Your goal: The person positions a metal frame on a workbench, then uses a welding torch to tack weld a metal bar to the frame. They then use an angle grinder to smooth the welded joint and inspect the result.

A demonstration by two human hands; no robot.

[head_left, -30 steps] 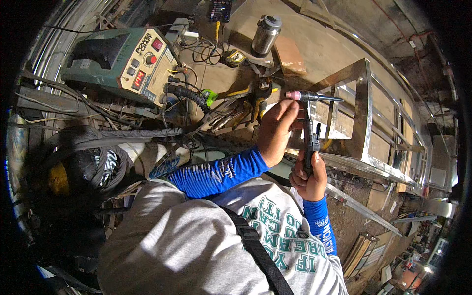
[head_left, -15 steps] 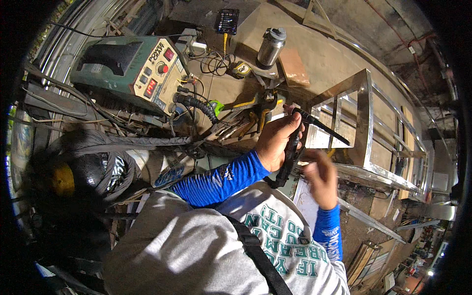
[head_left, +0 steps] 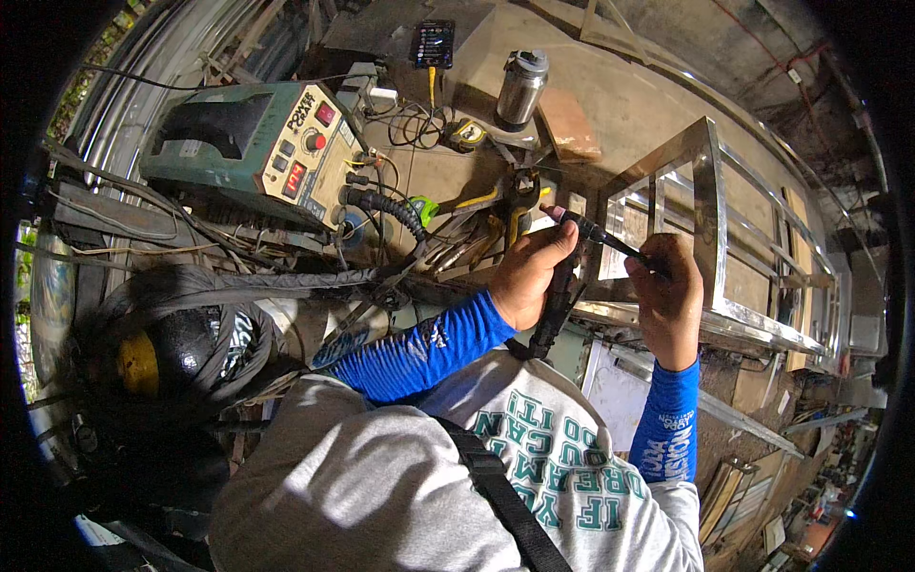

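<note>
My left hand (head_left: 534, 272) is wrapped round the black handle of a TIG welding torch (head_left: 553, 329), thumb up near its head. A pinkish nozzle (head_left: 553, 213) points to the far left. From the other side of the head a long black back cap (head_left: 615, 243) slants down to the right. My right hand (head_left: 667, 300) is closed on the end of that cap, its fingertips pinching it. Just beyond the torch, pliers (head_left: 522, 202) with yellow-and-black handles lie on the bench. Both forearms wear blue sleeves.
A green welding machine (head_left: 233, 143) stands at the left, with thick cables. Across the bench are a steel tumbler (head_left: 521, 91), a tape measure (head_left: 465, 135), a phone (head_left: 434, 44) and a reddish-brown block (head_left: 569, 126). A shiny metal frame (head_left: 707, 205) stands right of the torch.
My right hand has moved up and to the right, from blurred and apart below the torch to closed on the back cap's end. My left hand keeps its hold.
</note>
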